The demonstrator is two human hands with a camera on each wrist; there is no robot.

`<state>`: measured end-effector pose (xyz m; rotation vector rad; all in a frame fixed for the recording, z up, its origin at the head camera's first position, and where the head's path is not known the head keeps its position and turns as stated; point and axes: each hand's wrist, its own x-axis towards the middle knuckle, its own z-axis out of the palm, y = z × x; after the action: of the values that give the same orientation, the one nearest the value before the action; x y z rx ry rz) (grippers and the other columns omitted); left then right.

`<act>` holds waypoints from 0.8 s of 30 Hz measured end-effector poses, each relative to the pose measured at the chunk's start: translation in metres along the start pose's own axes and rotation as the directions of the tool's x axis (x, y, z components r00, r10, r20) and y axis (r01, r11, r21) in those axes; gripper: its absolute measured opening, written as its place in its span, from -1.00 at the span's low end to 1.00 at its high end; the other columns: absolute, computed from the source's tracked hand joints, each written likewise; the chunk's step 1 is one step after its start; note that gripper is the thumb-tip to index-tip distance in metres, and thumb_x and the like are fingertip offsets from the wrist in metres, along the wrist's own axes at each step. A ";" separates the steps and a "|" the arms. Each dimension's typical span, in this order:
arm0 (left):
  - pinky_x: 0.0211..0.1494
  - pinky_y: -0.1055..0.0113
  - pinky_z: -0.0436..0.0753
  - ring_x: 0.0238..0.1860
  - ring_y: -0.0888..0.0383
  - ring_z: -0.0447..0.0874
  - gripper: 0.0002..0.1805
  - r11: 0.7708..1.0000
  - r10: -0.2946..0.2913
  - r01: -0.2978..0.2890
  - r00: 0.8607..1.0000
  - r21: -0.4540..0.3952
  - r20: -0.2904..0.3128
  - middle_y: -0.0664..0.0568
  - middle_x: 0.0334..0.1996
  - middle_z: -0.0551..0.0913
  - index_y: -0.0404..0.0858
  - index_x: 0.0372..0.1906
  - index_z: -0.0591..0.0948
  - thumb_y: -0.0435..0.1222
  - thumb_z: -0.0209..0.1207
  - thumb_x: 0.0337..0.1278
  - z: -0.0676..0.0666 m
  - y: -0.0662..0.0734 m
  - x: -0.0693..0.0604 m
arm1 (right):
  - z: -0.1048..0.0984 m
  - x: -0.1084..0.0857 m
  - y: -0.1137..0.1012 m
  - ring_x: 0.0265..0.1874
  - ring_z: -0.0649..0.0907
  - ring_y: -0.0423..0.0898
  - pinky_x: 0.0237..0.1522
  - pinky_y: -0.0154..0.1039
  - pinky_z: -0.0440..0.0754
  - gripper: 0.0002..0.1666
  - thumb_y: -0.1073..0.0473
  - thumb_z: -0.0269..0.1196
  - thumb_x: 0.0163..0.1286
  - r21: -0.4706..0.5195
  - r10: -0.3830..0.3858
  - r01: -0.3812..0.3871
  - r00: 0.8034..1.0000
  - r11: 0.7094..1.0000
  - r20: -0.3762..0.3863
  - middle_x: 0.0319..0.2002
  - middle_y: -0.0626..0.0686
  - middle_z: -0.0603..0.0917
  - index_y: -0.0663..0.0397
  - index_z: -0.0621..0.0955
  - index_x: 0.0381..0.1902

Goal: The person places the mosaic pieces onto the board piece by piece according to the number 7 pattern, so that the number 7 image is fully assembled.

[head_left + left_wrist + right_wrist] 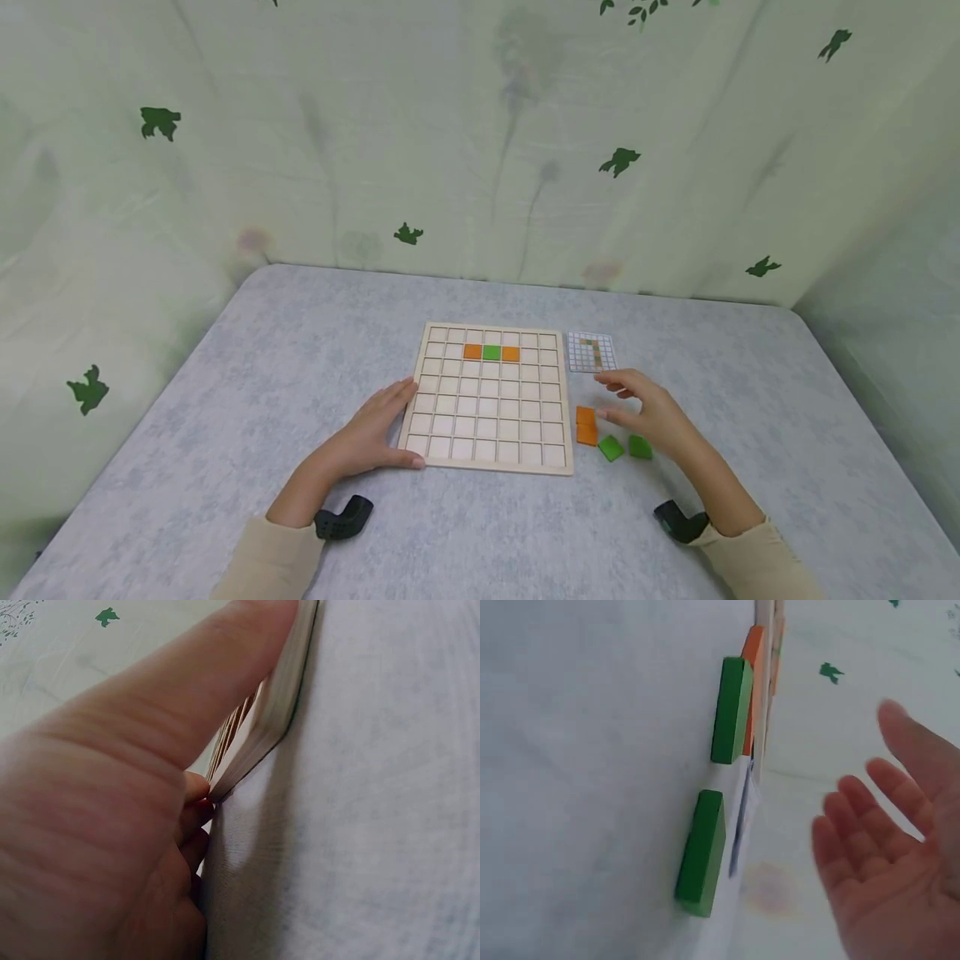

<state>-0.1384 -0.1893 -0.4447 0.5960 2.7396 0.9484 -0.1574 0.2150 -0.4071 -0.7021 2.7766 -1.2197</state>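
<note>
A wooden grid board lies flat on the table. Two orange tiles and one green tile sit side by side in a row near its far edge. My left hand rests at the board's near left corner, thumb on the front edge, fingers along the left side. My right hand is raised, fingers apart and holding nothing, over the loose tiles right of the board. Those are two orange tiles touching each other, a green tile and another green tile.
Beyond the right hand, a small printed pattern card lies beside the board's far right corner. A pale cloth backdrop with dark green bird shapes hangs behind the grey mottled table.
</note>
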 end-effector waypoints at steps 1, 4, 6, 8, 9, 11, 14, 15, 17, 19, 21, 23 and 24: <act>0.27 -0.13 -0.06 0.34 -0.16 -0.18 0.26 1.000 -0.003 0.003 1.000 -0.001 0.000 -0.17 0.37 -0.05 -0.35 0.37 0.00 0.21 0.33 -0.44 0.000 0.000 0.000 | 0.000 -0.004 0.002 -0.05 0.48 0.08 -0.05 -0.01 0.46 -0.42 0.23 0.33 0.08 0.012 -0.012 0.011 1.000 1.000 0.025 0.03 0.10 0.48 0.20 0.46 0.09; 0.27 -0.12 -0.06 0.34 -0.16 -0.18 0.26 1.000 -0.008 0.008 1.000 -0.002 0.000 -0.17 0.37 -0.06 -0.34 0.38 0.00 0.21 0.33 -0.44 0.000 0.001 0.000 | 0.001 -0.013 0.011 -0.06 0.49 0.08 -0.05 -0.03 0.46 -0.41 0.20 0.36 0.04 0.034 -0.027 0.023 0.993 0.999 0.117 0.02 0.09 0.48 0.19 0.47 0.06; 0.27 -0.12 -0.07 0.35 -0.16 -0.19 0.26 1.000 -0.009 0.009 1.000 -0.002 -0.001 -0.17 0.37 -0.06 -0.34 0.38 0.00 0.21 0.33 -0.44 0.000 0.002 0.000 | 0.001 -0.019 0.017 -0.06 0.48 0.04 -0.04 -0.08 0.46 -0.41 0.14 0.37 0.04 0.038 -0.030 0.024 0.983 0.999 0.179 0.02 0.06 0.48 0.16 0.48 0.05; 0.28 -0.11 -0.07 0.35 -0.15 -0.19 0.27 1.000 -0.009 0.009 1.000 -0.001 -0.001 -0.17 0.37 -0.06 -0.34 0.38 0.00 0.21 0.34 -0.45 0.000 0.001 0.000 | 0.001 -0.023 0.022 -0.04 0.47 -0.01 -0.02 -0.12 0.44 -0.43 0.06 0.35 0.05 0.017 -0.003 -0.001 0.973 1.000 0.232 0.01 0.03 0.48 0.09 0.50 0.04; 0.28 -0.11 -0.07 0.35 -0.15 -0.19 0.27 1.000 -0.010 0.010 1.000 0.000 -0.001 -0.16 0.37 -0.06 -0.34 0.38 0.00 0.21 0.34 -0.45 0.000 0.001 0.001 | 0.002 -0.025 0.024 -0.04 0.46 -0.04 -0.01 -0.14 0.44 -0.44 0.05 0.35 0.05 0.002 0.009 -0.010 0.969 1.000 0.247 0.00 0.00 0.48 0.06 0.51 0.02; 0.28 -0.11 -0.07 0.35 -0.15 -0.19 0.27 1.000 -0.008 0.008 1.000 -0.001 0.000 -0.16 0.37 -0.06 -0.34 0.38 0.00 0.22 0.34 -0.45 0.000 0.000 0.001 | 0.002 -0.028 0.026 -0.04 0.45 -0.09 0.01 -0.16 0.42 -0.50 0.06 0.35 0.06 -0.034 0.026 -0.017 0.964 0.999 0.263 -0.02 -0.05 0.48 0.01 0.53 -0.01; 0.28 -0.11 -0.07 0.35 -0.15 -0.19 0.27 1.000 -0.007 0.007 1.000 -0.002 -0.001 -0.17 0.37 -0.06 -0.34 0.38 0.00 0.22 0.33 -0.45 0.001 0.000 0.001 | 0.003 -0.029 0.027 -0.05 0.44 -0.14 0.02 -0.16 0.41 -0.59 0.11 0.36 0.06 -0.078 0.033 -0.013 0.965 0.997 0.260 -0.07 -0.12 0.47 -0.07 0.55 -0.09; 0.27 -0.12 -0.07 0.35 -0.15 -0.19 0.27 1.000 -0.006 0.006 1.000 -0.003 -0.001 -0.17 0.37 -0.06 -0.34 0.37 0.00 0.22 0.33 -0.45 0.001 -0.001 0.001 | 0.004 -0.030 0.027 -0.07 0.44 -0.15 0.01 -0.16 0.42 -0.62 0.12 0.36 0.06 -0.089 0.036 -0.014 0.966 0.996 0.255 -0.09 -0.14 0.47 -0.09 0.55 -0.12; 0.27 -0.12 -0.07 0.34 -0.16 -0.19 0.27 1.000 -0.003 0.003 1.000 -0.002 0.000 -0.17 0.37 -0.05 -0.35 0.37 0.00 0.23 0.33 -0.44 0.001 -0.001 0.001 | 0.004 -0.029 0.026 -0.11 0.45 -0.17 -0.02 -0.17 0.43 -0.67 0.12 0.35 0.06 -0.107 0.034 -0.008 0.968 0.994 0.249 -0.13 -0.16 0.46 -0.11 0.55 -0.18; 0.27 -0.12 -0.06 0.34 -0.16 -0.18 0.27 1.000 -0.002 0.002 1.000 0.003 0.000 -0.18 0.37 -0.05 -0.35 0.37 0.00 0.23 0.32 -0.44 0.001 -0.001 0.000 | 0.004 -0.028 0.025 -0.17 0.46 -0.17 -0.08 -0.20 0.46 -0.71 0.09 0.34 0.08 -0.115 0.040 -0.013 0.970 0.993 0.240 -0.17 -0.16 0.48 -0.10 0.54 -0.22; 0.27 -0.12 -0.06 0.34 -0.16 -0.18 0.27 1.000 0.001 -0.001 1.000 0.006 0.000 -0.18 0.37 -0.05 -0.35 0.37 0.00 0.23 0.32 -0.44 0.001 -0.001 0.000 | 0.004 -0.027 0.023 -0.22 0.47 -0.18 -0.13 -0.21 0.49 -0.72 0.06 0.33 0.09 -0.115 0.060 -0.035 0.972 0.993 0.225 -0.21 -0.16 0.50 -0.07 0.54 -0.24; 0.27 -0.12 -0.05 0.34 -0.16 -0.18 0.27 1.000 0.005 -0.005 1.000 0.007 0.000 -0.18 0.37 -0.05 -0.35 0.37 0.00 0.23 0.32 -0.44 0.001 -0.001 0.001 | 0.004 -0.025 0.020 -0.26 0.49 -0.17 -0.17 -0.21 0.50 -0.72 0.03 0.32 0.11 -0.110 0.079 -0.057 0.974 0.992 0.210 -0.25 -0.15 0.52 -0.04 0.55 -0.23; 0.27 -0.12 -0.05 0.34 -0.16 -0.18 0.27 1.000 0.006 -0.006 1.000 0.007 -0.002 -0.18 0.37 -0.05 -0.35 0.37 0.00 0.23 0.32 -0.44 0.001 -0.001 0.001 | 0.004 -0.024 0.018 -0.27 0.50 -0.17 -0.19 -0.20 0.51 -0.72 0.03 0.31 0.12 -0.105 0.089 -0.068 0.975 0.992 0.201 -0.27 -0.15 0.53 -0.02 0.55 -0.23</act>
<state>-0.1395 -0.1896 -0.4461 0.6054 2.7448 0.9420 -0.1425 0.2331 -0.4262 -0.6751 2.6785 -0.9444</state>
